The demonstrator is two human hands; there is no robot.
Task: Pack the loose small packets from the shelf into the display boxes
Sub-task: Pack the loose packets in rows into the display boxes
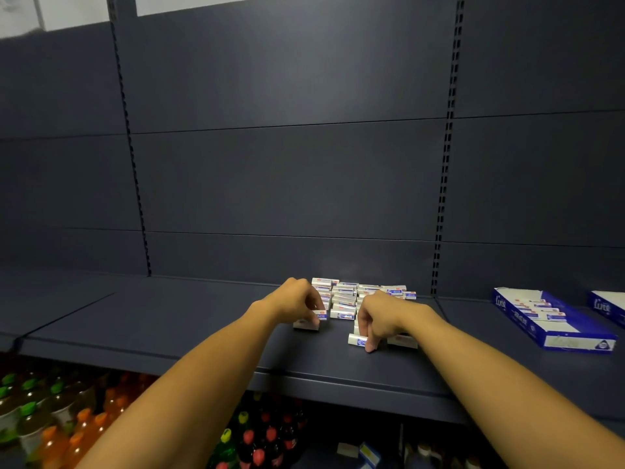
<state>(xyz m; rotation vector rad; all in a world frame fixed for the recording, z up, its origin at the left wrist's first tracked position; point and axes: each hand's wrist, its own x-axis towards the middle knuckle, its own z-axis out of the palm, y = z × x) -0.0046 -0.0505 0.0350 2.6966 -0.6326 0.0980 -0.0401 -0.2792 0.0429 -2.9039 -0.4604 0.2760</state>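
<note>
Loose small packets (345,297), white with blue and red print, lie heaped mid-shelf toward the back panel. Left hand (297,304), fingers curled, pinches one packet (319,315) at the heap's near left edge. Right hand (378,319), fingers curled downward, grips another packet (356,340) at the near right edge. An open blue-and-white display box (554,321), partly filled with packets, sits well apart to the right; a second box (607,308) is cut off beyond it. Dark grey metal shelf (203,319); bottled drinks (50,418) below.
</note>
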